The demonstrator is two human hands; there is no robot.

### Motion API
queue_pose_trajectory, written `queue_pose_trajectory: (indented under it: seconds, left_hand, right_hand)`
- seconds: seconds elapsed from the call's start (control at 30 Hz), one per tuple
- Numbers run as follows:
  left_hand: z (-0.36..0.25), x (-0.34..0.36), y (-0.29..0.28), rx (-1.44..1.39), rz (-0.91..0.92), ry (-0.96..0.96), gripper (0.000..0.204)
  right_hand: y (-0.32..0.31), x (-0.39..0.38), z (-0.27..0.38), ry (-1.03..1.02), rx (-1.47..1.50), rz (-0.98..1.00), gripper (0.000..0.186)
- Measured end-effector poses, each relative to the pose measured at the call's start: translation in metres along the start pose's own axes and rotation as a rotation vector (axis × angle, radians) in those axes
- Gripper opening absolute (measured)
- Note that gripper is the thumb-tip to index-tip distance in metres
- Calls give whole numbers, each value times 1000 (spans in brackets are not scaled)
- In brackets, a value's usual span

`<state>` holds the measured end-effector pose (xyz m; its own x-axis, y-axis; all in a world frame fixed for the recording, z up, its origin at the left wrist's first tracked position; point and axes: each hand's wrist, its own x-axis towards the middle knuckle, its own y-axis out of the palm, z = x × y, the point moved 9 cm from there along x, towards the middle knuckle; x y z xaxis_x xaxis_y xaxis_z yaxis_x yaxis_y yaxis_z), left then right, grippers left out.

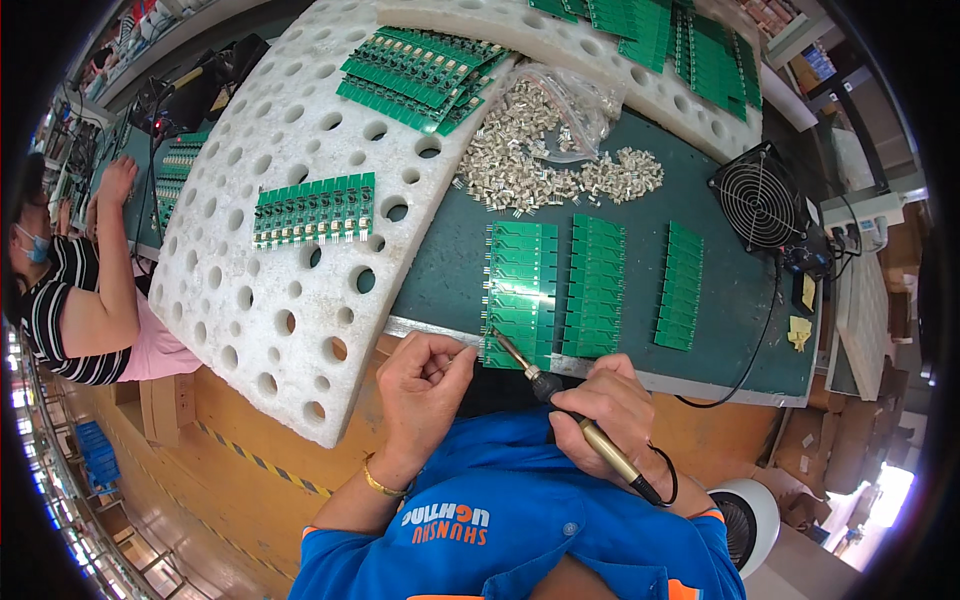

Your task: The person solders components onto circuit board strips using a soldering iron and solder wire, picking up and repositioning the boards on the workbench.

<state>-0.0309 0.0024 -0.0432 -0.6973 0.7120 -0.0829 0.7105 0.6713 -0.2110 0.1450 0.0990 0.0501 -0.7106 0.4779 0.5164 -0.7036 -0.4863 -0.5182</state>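
Note:
My right hand point(607, 412) grips a soldering iron point(600, 442) by its handle. The iron's tip reaches the left edge of a green circuit board panel point(520, 285) at the table's front edge. Beside that same edge, my left hand point(428, 385) is closed in a pinch; what its fingers hold is too small to make out. Two more green panels lie to the right, one close by point(597, 285) and one farther off point(680, 285). Behind them spreads a heap of small white connectors point(560, 178), partly under a clear plastic bag point(575, 105).
A white foam sheet point(225, 330) with round holes carries one board panel point(315, 210) and a stack of panels point(420, 75). Another foam strip point(690, 110) bears more boards. A black fan point(757, 197) stands at the right. A person point(85, 290) works at the left.

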Motion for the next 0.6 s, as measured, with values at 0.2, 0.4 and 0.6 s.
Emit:
queue_pose_trajectory:
  seconds: [0.2, 0.4, 0.6]
  left_hand:
    - [-2, 1, -1, 3, 17, -1, 7]
    - [-2, 3, 2, -13, 26, -4, 6]
    - [-1, 4, 3, 26, 50, -10, 6]
  right_hand:
    - [0, 3, 0, 5, 2, 14, 31]
    - [1, 3, 0, 8, 4, 26, 30]
    - [1, 2, 0, 1, -1, 30, 29]
